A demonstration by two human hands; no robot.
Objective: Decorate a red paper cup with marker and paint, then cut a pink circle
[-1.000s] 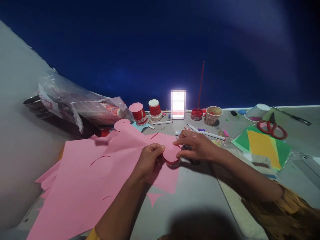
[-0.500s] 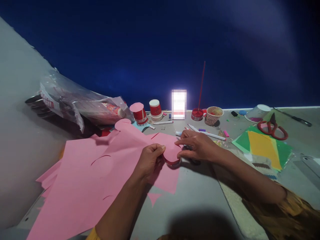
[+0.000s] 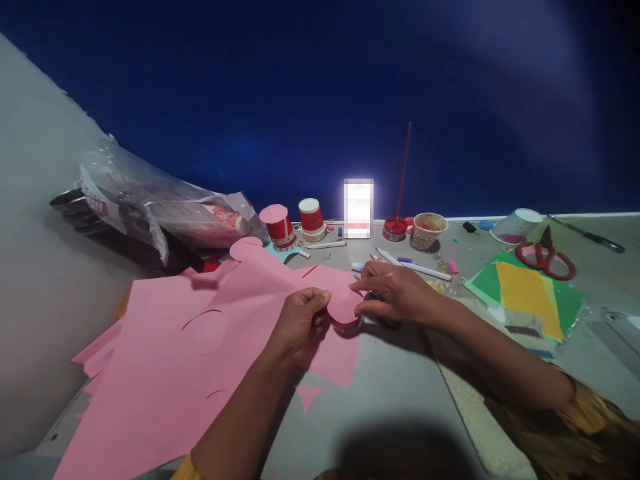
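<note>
A pink paper circle (image 3: 344, 305) lies over the top of a red cup (image 3: 347, 328), whose lower part shows just below the circle's near edge. My left hand (image 3: 303, 317) pinches the circle's left edge between thumb and fingers. On the other side, my right hand (image 3: 387, 293) has its thumb and index finger at the circle's right edge. Beneath and to the left spread large pink paper sheets (image 3: 165, 373) with curved cuts. A dark metal tool is partly hidden under my right hand.
Behind are a pink-topped red cup (image 3: 280, 230), a white-topped cup (image 3: 311, 217), a bright screen (image 3: 359, 208), a patterned cup (image 3: 428, 232) and markers (image 3: 427, 270). Red-handled scissors (image 3: 545, 259) rest on green and yellow sheets (image 3: 530, 297) at right; plastic bags (image 3: 165, 203) lie left.
</note>
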